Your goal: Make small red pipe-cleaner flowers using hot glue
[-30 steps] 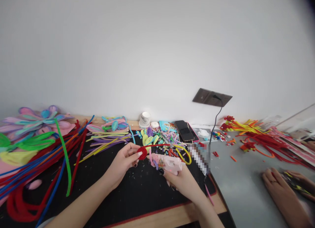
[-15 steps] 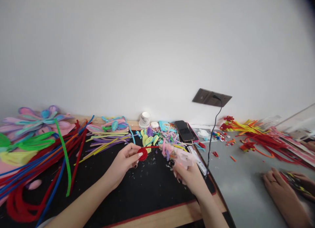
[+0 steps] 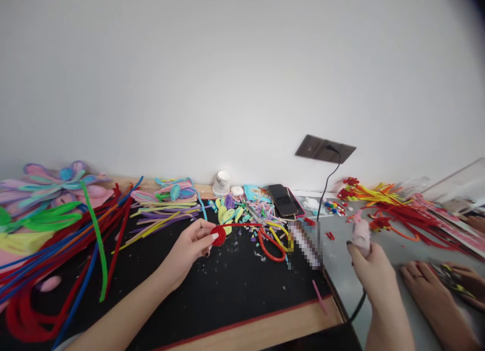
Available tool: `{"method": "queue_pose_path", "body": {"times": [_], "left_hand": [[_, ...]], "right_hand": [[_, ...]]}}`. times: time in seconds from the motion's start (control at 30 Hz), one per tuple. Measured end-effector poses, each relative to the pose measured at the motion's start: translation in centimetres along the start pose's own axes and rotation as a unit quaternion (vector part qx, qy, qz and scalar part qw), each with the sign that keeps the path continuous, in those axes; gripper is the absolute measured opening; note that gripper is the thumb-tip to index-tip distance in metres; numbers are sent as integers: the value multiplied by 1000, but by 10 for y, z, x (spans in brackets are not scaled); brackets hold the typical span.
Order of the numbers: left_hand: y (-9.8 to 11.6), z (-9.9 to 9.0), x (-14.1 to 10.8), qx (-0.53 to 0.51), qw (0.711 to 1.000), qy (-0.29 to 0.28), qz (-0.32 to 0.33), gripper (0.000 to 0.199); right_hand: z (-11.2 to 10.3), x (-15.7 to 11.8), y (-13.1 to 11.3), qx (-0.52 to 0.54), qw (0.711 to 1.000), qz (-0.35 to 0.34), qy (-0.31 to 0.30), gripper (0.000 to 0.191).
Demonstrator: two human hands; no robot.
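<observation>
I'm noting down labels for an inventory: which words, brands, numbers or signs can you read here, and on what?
No text can be read.
White cup: marks too small.
Blue packet: print too small and blurred.
Pink-and-white sheet, far right: too blurred to tell.
Pixelated strip: unreadable.

The left hand (image 3: 195,244) is covering part of the red coil (image 3: 221,238), the right hand (image 3: 370,264) is hiding the pink tool's (image 3: 361,234) lower end, a pixelated patch (image 3: 306,244) is masking something (unreadable), and a co-worker's hand (image 3: 426,288) is partly concealing the pliers (image 3: 450,279).
</observation>
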State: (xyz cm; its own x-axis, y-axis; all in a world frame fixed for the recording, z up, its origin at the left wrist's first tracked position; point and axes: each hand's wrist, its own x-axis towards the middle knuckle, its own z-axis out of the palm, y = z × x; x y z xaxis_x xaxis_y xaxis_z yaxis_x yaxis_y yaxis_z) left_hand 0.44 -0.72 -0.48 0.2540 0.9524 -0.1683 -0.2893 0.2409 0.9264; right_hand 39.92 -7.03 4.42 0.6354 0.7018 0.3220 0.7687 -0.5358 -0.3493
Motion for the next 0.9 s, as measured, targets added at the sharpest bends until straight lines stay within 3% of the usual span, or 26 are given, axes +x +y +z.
{"method": "queue_pose_path", "body": {"times": [0.13, 0.27, 0.33, 0.4, 0.5, 0.57, 0.63, 0.77, 0.83, 0.9], "left_hand": [[1, 0, -1, -7, 1000, 7, -4, 24], [0, -1, 0, -12, 1000, 5, 0, 23], [-1, -1, 1, -12, 1000, 5, 0, 23], [-1, -2, 1, -13, 1000, 3, -2, 22], [-1, -2, 1, -13, 1000, 6, -4, 22], [-1, -2, 1, -14, 1000, 8, -5, 23], [0, -2, 0, -16, 1000, 10, -5, 23], [2, -2, 1, -22, 1000, 13, -1, 24], [4, -2, 1, -27, 1000, 15, 1, 24], [5, -2, 1, -28, 999, 21, 2, 24]], "right_hand": [[21, 14, 23, -137, 987, 19, -83, 39], [39, 19, 32, -155, 977, 22, -143, 45], [39, 19, 33, -158, 977, 44, -138, 49], [33, 17, 29, -160, 981, 69, -82, 55], [19, 9, 9, -105, 992, 37, 56, 55], [13, 1, -13, -23, 994, -17, 106, 49], [16, -6, -40, 79, 991, -69, 87, 43], [46, -8, -92, 159, 948, -268, -57, 39], [67, -2, -111, 117, 943, -295, -97, 48], [85, 7, -123, 43, 955, -273, -107, 58]]}}
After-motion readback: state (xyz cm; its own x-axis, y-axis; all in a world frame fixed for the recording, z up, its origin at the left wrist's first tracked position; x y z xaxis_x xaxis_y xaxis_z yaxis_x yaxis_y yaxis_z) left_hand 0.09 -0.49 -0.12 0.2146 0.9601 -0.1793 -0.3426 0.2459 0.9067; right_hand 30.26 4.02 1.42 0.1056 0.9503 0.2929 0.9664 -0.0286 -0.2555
